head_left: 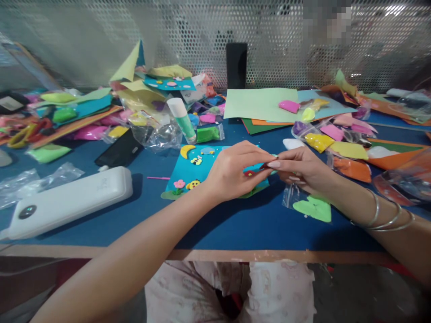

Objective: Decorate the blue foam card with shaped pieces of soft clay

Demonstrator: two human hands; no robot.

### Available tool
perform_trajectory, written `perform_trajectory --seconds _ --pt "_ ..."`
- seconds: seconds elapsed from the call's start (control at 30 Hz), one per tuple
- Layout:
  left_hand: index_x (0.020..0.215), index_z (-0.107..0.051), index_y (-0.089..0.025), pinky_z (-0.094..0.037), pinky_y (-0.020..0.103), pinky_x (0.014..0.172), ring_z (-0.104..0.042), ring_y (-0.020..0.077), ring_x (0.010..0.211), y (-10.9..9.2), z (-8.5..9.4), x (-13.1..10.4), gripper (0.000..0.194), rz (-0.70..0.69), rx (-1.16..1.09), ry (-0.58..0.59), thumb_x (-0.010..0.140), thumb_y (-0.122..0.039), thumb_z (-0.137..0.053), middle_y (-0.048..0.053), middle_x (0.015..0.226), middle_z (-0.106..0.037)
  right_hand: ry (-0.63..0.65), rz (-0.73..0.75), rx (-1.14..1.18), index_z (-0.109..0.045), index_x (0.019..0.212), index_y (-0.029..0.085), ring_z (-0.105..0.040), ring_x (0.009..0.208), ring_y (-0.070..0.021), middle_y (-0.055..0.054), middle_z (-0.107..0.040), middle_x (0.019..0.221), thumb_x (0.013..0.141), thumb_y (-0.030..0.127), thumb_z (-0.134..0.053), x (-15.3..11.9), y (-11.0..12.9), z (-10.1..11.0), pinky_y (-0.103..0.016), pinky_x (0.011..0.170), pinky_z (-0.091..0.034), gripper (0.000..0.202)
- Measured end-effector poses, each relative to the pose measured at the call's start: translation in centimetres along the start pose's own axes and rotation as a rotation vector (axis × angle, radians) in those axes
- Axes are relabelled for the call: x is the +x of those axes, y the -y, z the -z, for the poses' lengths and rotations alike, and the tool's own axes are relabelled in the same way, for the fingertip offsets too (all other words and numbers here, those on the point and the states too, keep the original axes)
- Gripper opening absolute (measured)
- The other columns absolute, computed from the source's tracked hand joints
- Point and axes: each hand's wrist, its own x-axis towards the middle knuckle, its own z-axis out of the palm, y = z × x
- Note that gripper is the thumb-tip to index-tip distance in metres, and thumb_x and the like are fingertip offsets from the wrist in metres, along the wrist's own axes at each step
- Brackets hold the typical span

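Note:
Over the right part of a blue card (202, 168), my left hand (235, 172) and my right hand (301, 168) meet at the fingertips. Both are closed in a pinch, and a small greenish bit shows between them; its shape is too small to tell. The card bears a yellow moon, a bee, a pink flower and a yellow figure in clay; my left hand covers part of it. Below my right hand lies an opened bag with light green clay (314, 208). A pink stick (158, 178) lies at the card's left edge.
A white power bank (72, 202) and a black phone (119, 148) lie at the left. Behind the card are a glue stick (182, 120) and a green clay packet (208, 134). Coloured papers (261, 103) and several clay bags lie at the back and right, before a perforated metal screen (188, 36).

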Motion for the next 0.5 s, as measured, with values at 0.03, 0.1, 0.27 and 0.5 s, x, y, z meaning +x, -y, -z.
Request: perform_trajectory --seconds 0.03,0.1,0.27,0.5 --pt "0.093 -0.068 -0.012 -0.054 0.026 0.073 -0.066 0.014 0.08 0.01 -0.02 -0.01 0.015 -0.004 0.005 -0.01 0.08 -0.019 -0.064 0.007 0.086 -0.073 0.0 0.001 -0.012 -0.066 0.063 0.01 -0.026 0.034 -0.0004 0.008 -0.036 0.039 0.073 0.028 -0.074 0.0 0.02 -0.02 -0.018 0.035 -0.013 0.022" --pt "0.095 -0.068 -0.013 -0.055 0.025 0.073 -0.066 0.0135 0.079 0.0 -0.05 -0.02 0.017 -0.008 0.014 -0.03 0.08 -0.021 -0.064 0.007 0.086 -0.073 -0.002 0.001 -0.032 -0.065 0.063 0.01 -0.026 0.035 -0.0004 0.008 -0.035 0.04 0.074 0.03 -0.073 0.0 0.05 -0.06 -0.019 0.035 -0.013 0.024" --pt "0.093 -0.068 -0.013 -0.055 0.025 0.073 -0.066 0.0135 0.079 -0.13 -0.05 0.04 0.017 -0.01 0.007 -0.015 0.079 -0.022 -0.066 0.007 0.086 -0.073 0.0 -0.016 -0.071 -0.066 0.063 0.01 -0.025 0.035 -0.0009 0.008 -0.034 0.038 0.072 0.031 -0.075 -0.01 0.04 -0.04 -0.02 0.036 -0.012 0.025" --pt "0.092 -0.068 -0.014 -0.055 0.025 0.073 -0.066 0.0133 0.08 -0.28 0.0 0.08 0.014 0.005 -0.001 -0.02 0.081 -0.021 -0.064 0.007 0.086 -0.073 0.01 -0.011 -0.052 -0.064 0.062 0.011 -0.025 0.036 -0.0012 0.008 -0.033 0.039 0.073 0.03 -0.074 0.11 -0.13 0.12 -0.021 0.036 -0.012 0.025"
